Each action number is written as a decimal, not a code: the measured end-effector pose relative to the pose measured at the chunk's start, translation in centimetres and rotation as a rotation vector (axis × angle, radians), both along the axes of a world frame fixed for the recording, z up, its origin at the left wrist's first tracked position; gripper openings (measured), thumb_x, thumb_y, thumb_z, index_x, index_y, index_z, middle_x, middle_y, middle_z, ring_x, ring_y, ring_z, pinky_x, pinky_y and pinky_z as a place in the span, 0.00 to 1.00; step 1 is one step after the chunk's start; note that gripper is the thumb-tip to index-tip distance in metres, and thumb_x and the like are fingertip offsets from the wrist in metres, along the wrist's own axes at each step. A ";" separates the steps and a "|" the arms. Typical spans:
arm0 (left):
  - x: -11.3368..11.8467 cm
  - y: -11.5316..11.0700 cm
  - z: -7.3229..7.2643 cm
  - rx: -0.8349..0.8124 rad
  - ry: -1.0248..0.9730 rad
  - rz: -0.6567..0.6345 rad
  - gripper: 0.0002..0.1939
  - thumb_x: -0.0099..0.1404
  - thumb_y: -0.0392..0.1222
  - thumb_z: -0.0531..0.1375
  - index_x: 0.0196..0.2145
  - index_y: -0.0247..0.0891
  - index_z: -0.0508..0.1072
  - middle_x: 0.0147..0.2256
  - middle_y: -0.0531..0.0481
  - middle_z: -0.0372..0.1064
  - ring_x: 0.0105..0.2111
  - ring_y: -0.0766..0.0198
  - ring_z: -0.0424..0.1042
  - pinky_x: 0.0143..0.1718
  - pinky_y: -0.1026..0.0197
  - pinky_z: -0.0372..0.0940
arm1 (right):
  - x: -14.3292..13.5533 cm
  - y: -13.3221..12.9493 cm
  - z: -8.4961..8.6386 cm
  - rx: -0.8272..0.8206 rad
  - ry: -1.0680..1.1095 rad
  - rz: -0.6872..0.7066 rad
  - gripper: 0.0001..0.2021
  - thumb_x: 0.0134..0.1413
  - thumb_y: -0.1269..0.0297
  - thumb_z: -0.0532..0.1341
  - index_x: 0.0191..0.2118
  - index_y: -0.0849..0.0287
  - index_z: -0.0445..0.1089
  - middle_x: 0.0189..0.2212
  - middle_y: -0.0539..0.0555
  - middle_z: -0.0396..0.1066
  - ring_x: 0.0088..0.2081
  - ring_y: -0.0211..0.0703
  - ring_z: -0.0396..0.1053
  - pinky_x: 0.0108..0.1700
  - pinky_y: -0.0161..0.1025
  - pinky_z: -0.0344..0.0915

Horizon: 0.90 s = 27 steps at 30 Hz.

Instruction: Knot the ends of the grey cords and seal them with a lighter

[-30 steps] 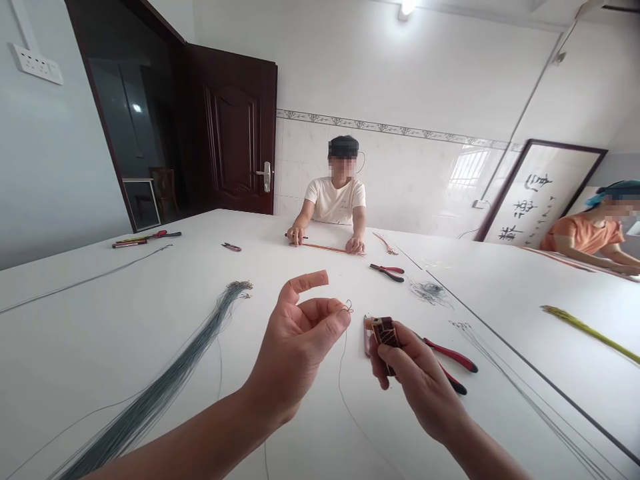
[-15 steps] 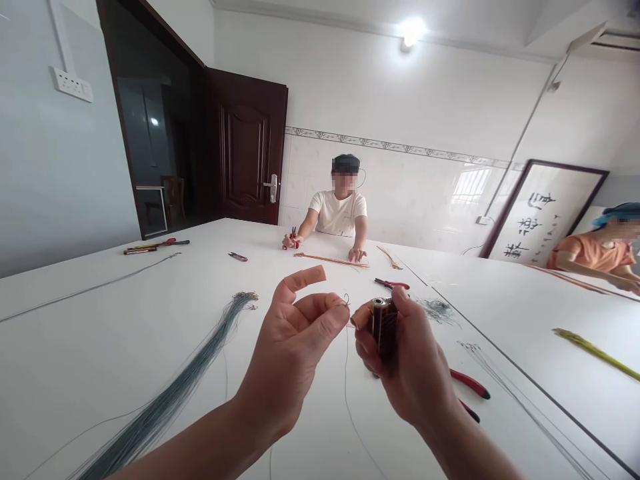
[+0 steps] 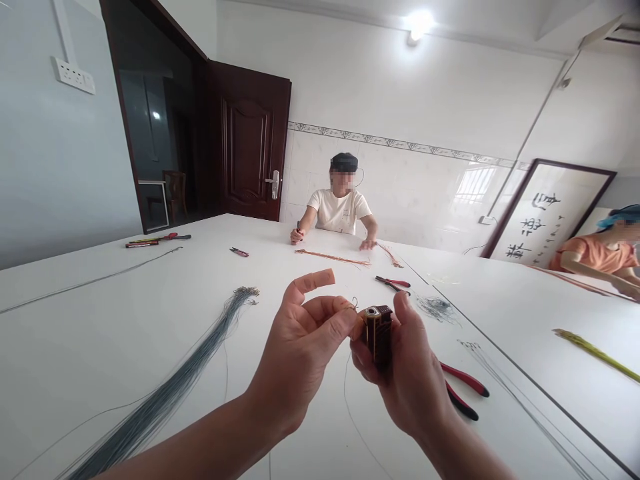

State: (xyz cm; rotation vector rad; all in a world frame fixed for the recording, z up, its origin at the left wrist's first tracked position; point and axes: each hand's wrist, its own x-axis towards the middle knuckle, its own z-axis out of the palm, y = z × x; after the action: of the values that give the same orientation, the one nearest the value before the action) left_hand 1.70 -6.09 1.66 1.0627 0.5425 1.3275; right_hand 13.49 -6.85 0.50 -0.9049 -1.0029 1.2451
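Note:
My left hand (image 3: 310,333) pinches a small hook (image 3: 355,303) between thumb and forefinger; its curved end sticks up above the fingertips. A thin line (image 3: 346,393) hangs below and curves over the table. Right beside it, my right hand (image 3: 413,373) is wrapped round a dark lighter (image 3: 379,337) with gold-coloured edges, held upright. No flame shows on its top. The fingertips of the two hands are touching or nearly so. Tape or a finger cover seems to wrap the left forefinger.
A bundle of grey-green lines (image 3: 200,360) lies at left on the white table (image 3: 300,440). Red-handled pliers (image 3: 463,383) are partly behind my right hand, smaller pliers (image 3: 395,283) beyond. Tangled line (image 3: 437,307) lies right. One person (image 3: 340,207) sits opposite, another (image 3: 600,253) far right.
My left hand has shifted slightly right with the hook, and the lighter slightly left, closing the gap. The person opposite has moved a hand off the orange strands towards the right.

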 end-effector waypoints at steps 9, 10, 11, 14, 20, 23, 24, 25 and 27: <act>0.2 0.0 -0.3 0.037 0.027 -0.011 0.18 0.61 0.34 0.62 0.46 0.44 0.61 0.27 0.59 0.68 0.26 0.74 0.68 0.30 0.70 0.64 | -0.1 -0.1 0.1 -0.060 0.032 0.040 0.22 0.54 0.49 0.51 0.17 0.60 0.59 0.11 0.47 0.56 0.16 0.32 0.50 0.20 0.33 0.45; 0.2 0.0 -0.3 0.040 0.034 -0.011 0.18 0.61 0.35 0.61 0.46 0.44 0.61 0.27 0.59 0.68 0.26 0.74 0.68 0.31 0.69 0.65 | -0.1 -0.1 0.1 -0.058 0.030 0.043 0.22 0.54 0.50 0.51 0.17 0.59 0.59 0.11 0.47 0.56 0.16 0.32 0.49 0.20 0.33 0.45; 0.2 0.0 -0.3 0.041 0.040 -0.011 0.18 0.62 0.35 0.61 0.46 0.44 0.60 0.27 0.60 0.68 0.26 0.73 0.68 0.30 0.68 0.65 | -0.1 0.0 0.1 -0.054 0.029 0.046 0.21 0.55 0.51 0.51 0.17 0.59 0.58 0.11 0.47 0.56 0.16 0.32 0.49 0.19 0.33 0.44; 0.3 0.1 -0.4 0.043 0.045 -0.011 0.18 0.61 0.35 0.61 0.46 0.44 0.60 0.28 0.59 0.68 0.25 0.72 0.68 0.30 0.67 0.66 | 0.1 0.0 0.0 -0.043 0.029 0.055 0.20 0.55 0.52 0.50 0.17 0.59 0.57 0.11 0.47 0.56 0.16 0.31 0.48 0.19 0.32 0.44; 0.3 0.2 -0.5 0.041 0.064 -0.011 0.19 0.61 0.35 0.62 0.47 0.44 0.60 0.28 0.59 0.68 0.26 0.72 0.69 0.31 0.67 0.67 | 0.3 0.1 -0.1 -0.025 -0.005 0.065 0.20 0.57 0.53 0.50 0.18 0.58 0.57 0.12 0.46 0.57 0.16 0.31 0.50 0.19 0.33 0.45; 0.3 0.2 -0.5 0.044 0.067 -0.008 0.19 0.61 0.35 0.62 0.47 0.44 0.60 0.29 0.59 0.68 0.27 0.71 0.69 0.32 0.65 0.68 | 0.2 0.1 -0.1 -0.025 -0.019 0.063 0.21 0.57 0.54 0.50 0.17 0.58 0.56 0.12 0.46 0.57 0.15 0.31 0.50 0.19 0.33 0.45; 0.3 0.1 -0.6 0.044 0.069 -0.006 0.19 0.61 0.35 0.62 0.47 0.44 0.59 0.29 0.59 0.68 0.27 0.71 0.69 0.32 0.65 0.68 | 0.3 0.1 0.0 -0.031 -0.022 0.061 0.21 0.57 0.54 0.50 0.17 0.59 0.56 0.12 0.46 0.57 0.15 0.31 0.50 0.19 0.32 0.45; 0.3 0.1 -0.6 0.046 0.072 -0.004 0.19 0.61 0.35 0.62 0.47 0.43 0.59 0.29 0.59 0.68 0.27 0.71 0.69 0.32 0.65 0.68 | 0.3 0.1 0.0 -0.035 -0.024 0.058 0.21 0.57 0.54 0.49 0.17 0.59 0.56 0.12 0.46 0.56 0.15 0.31 0.49 0.19 0.32 0.45; 0.2 0.0 -0.5 0.046 0.079 0.000 0.19 0.61 0.35 0.61 0.47 0.43 0.59 0.29 0.59 0.68 0.26 0.71 0.69 0.32 0.65 0.68 | 0.3 0.0 0.0 -0.033 -0.033 0.058 0.21 0.57 0.55 0.49 0.16 0.59 0.56 0.12 0.47 0.56 0.15 0.31 0.49 0.18 0.32 0.45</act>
State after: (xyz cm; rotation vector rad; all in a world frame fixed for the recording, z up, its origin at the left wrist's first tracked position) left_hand 1.92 -6.10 1.14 1.1570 0.5727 1.3075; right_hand 13.81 -6.82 0.53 -0.9307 -1.0437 1.3022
